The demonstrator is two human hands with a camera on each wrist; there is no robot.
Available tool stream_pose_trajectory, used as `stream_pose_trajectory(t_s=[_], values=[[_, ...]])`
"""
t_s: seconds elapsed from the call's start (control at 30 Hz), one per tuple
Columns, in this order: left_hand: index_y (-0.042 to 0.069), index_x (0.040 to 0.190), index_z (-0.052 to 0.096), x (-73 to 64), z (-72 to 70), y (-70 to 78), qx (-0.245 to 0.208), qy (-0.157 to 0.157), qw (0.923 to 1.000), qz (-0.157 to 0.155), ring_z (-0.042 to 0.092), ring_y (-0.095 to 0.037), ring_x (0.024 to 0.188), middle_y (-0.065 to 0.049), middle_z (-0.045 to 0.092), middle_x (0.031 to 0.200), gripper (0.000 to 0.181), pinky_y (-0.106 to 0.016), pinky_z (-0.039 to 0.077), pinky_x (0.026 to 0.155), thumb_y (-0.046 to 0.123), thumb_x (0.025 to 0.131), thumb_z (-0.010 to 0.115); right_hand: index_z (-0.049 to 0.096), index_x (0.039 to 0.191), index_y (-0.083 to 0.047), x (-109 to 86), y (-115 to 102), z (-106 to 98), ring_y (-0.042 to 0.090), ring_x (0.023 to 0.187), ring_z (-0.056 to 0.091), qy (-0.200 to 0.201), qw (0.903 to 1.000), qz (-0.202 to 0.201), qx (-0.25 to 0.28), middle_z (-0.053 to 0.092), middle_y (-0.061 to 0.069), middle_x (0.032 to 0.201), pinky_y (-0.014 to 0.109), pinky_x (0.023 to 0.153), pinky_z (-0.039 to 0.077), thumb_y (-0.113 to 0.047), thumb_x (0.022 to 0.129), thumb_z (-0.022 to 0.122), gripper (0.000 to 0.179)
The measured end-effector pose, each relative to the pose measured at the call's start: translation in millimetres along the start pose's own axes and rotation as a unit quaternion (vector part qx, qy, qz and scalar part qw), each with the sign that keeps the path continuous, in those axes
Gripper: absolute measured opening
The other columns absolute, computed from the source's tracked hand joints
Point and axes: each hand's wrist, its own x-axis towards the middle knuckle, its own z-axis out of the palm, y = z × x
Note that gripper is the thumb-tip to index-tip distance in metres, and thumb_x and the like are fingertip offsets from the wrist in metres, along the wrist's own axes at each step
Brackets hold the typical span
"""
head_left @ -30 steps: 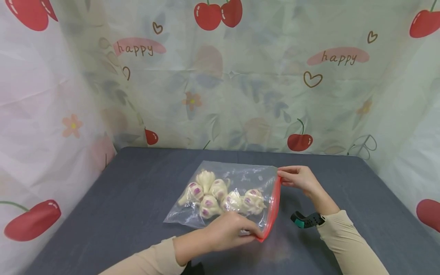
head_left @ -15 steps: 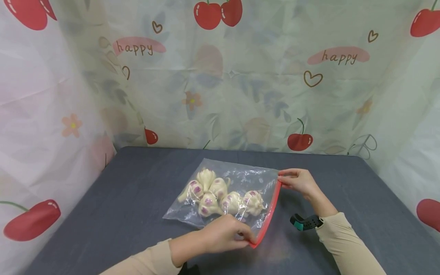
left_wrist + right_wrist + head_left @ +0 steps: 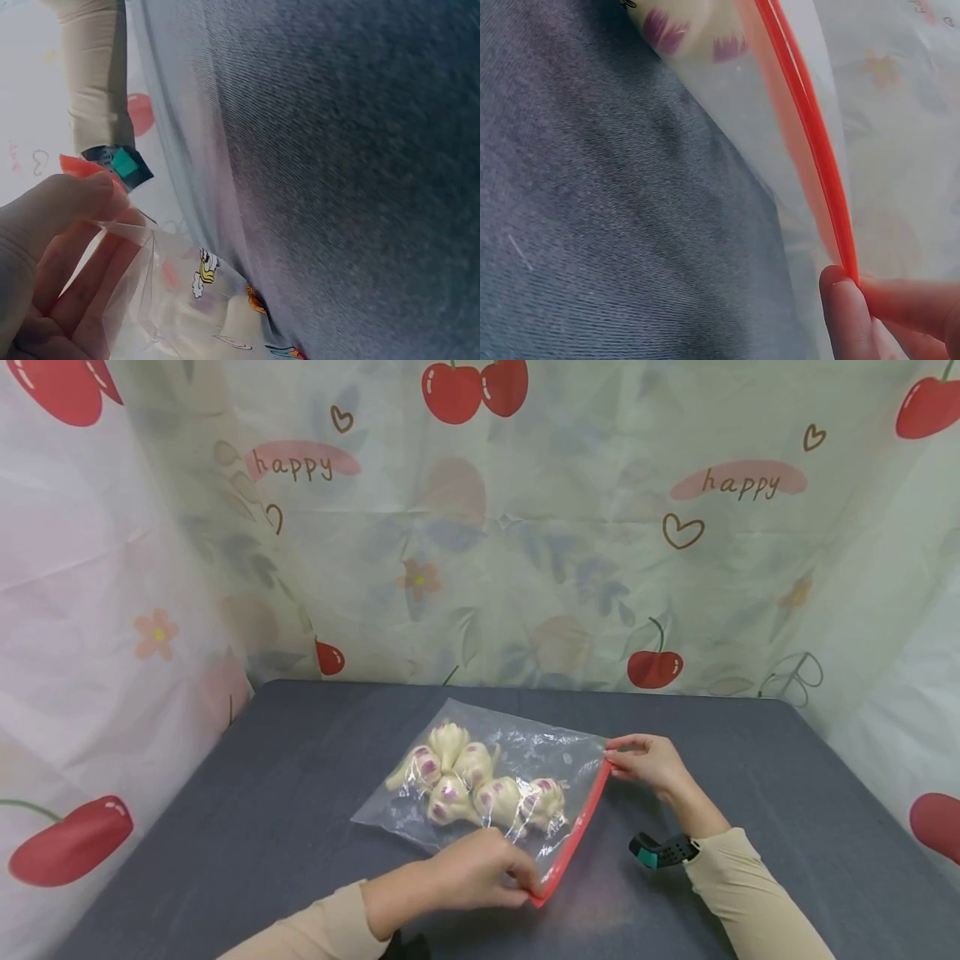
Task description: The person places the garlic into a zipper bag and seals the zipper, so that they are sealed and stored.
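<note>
A clear zip bag point(image 3: 540, 735) with a red zip strip point(image 3: 577, 831) lies on the dark table, several garlic bulbs point(image 3: 450, 797) inside it. My left hand point(image 3: 480, 870) pinches the near corner of the strip between thumb and fingers. At the far corner, my right hand point(image 3: 651, 764) pinches the other end of the strip. In the right wrist view the red strip point(image 3: 821, 157) runs up from the thumb and finger, its two edges slightly apart higher up. The left wrist view shows the bag's plastic point(image 3: 161, 262) hanging from the left hand point(image 3: 67, 247).
The dark cloth-covered table point(image 3: 300, 735) stretches around the bag. Printed curtains point(image 3: 495, 568) with cherries and lettering stand behind and at both sides. A black strap with a green part point(image 3: 660, 852) sits at the right wrist.
My left hand has moved left and slightly toward me with its corner of the strip. The right hand has come slightly nearer. The bag has turned, its strip now more slanted.
</note>
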Motion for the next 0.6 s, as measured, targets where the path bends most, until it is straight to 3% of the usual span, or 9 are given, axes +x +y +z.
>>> stream_pose_trajectory(t_s=[0.3, 0.6], values=[[0.012, 0.086, 0.073, -5.4, -0.6, -12.2, -0.024, -0.010, 0.9997, 0.000, 0.067, 0.003, 0.080, 0.005, 0.074, 0.083, 0.015, 0.000, 0.043, 0.073, 0.002, 0.076, 0.068, 0.054, 0.119, 0.012, -0.9, 5, 1, 0.005, 0.061, 0.066, 0.004, 0.9997, 0.007, 0.022, 0.068, -0.005, 0.071, 0.027, 0.067, 0.058, -0.007, 0.089, 0.062, 0.037], [0.011, 0.086, 0.073, -12.7, -5.7, -19.8, -0.055, -0.023, 0.9979, -0.025, 0.065, 0.007, 0.081, 0.003, 0.074, 0.083, 0.016, -0.002, 0.045, 0.074, 0.000, 0.076, 0.067, 0.055, 0.118, 0.011, -5.1, 7, 1, 0.004, 0.060, 0.065, 0.009, 0.9990, 0.017, 0.040, 0.067, -0.004, 0.072, 0.025, 0.066, 0.057, -0.007, 0.088, 0.064, 0.037]])
